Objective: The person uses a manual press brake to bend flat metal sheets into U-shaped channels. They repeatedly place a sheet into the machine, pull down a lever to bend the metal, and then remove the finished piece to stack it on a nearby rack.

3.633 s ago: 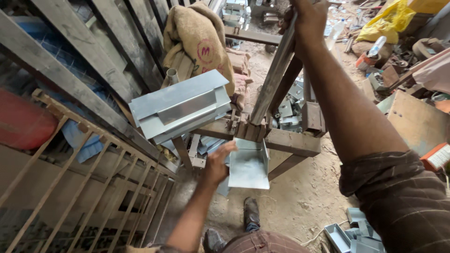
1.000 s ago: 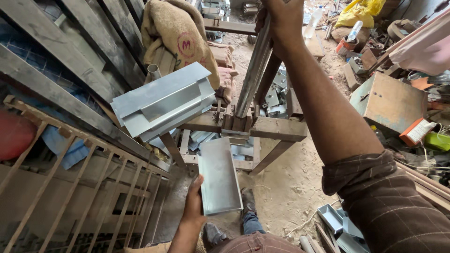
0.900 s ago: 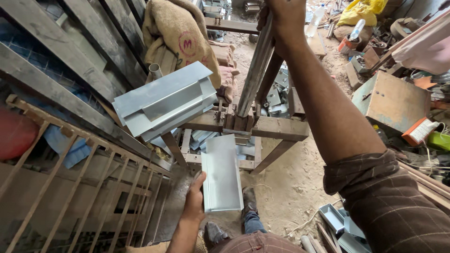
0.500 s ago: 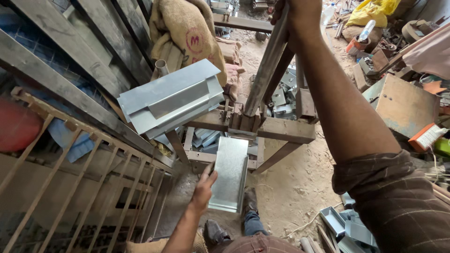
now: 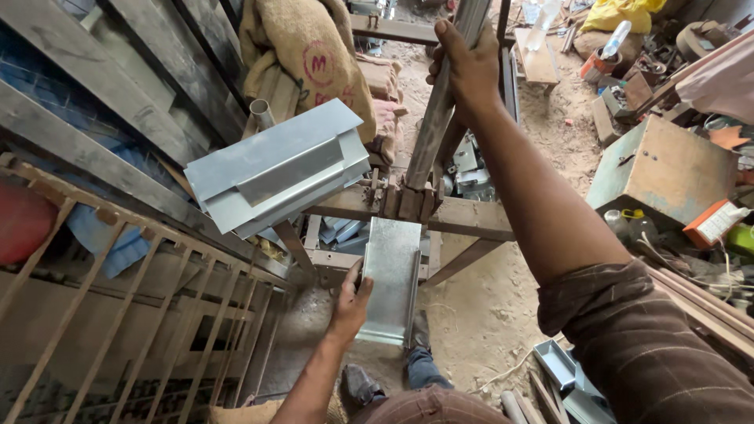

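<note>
Left hand [image 5: 351, 302] clamped on sheet's [image 5: 390, 279] left edge, sheet's top end tucked under press [image 5: 408, 202] at frame's [image 5: 471, 220] front rail. Right hand [image 5: 470, 67] wrapped around lever [image 5: 440, 94] above. Folded stack [image 5: 275, 169] near frame's left end.

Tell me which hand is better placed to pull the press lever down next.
Right, likely. The right hand already grips the lever near its top; the left hand is low, holding the metal sheet under the press.
</note>
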